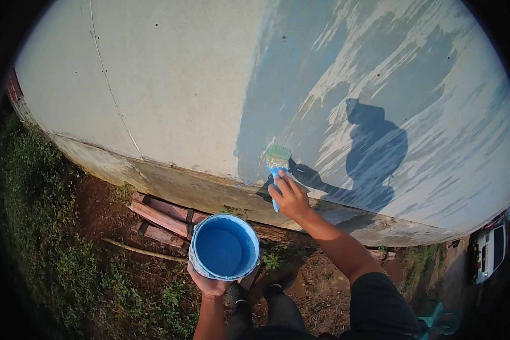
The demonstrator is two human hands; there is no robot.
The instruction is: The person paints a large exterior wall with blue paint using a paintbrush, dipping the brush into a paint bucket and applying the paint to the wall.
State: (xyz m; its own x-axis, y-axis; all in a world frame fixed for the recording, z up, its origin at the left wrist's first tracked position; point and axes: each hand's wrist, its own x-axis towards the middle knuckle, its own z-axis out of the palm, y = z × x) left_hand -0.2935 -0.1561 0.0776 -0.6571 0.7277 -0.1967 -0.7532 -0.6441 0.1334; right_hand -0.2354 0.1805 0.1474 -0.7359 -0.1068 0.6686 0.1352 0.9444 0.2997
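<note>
My right hand (292,197) grips the blue handle of a paintbrush (278,157). The brush's pale, paint-stained head points up against the wall (181,85), at the lower part of a blue-grey painted area (272,96). Below and to the left, my left hand (208,281) supports a blue paint bucket (225,247) from underneath and the side; some of its fingers are hidden by the bucket. Blue paint lies inside, and the rim is smeared with pale paint. Bare off-white wall lies left of the painted band, while streaky, uneven strokes spread to its right.
Reddish wooden planks (161,218) and a thin stick (144,250) lie on the ground by the wall base. Green plants (45,238) grow at left. A white vehicle (490,252) stands far right, with a green plastic chair (439,320) at lower right. My shadow falls on the wall.
</note>
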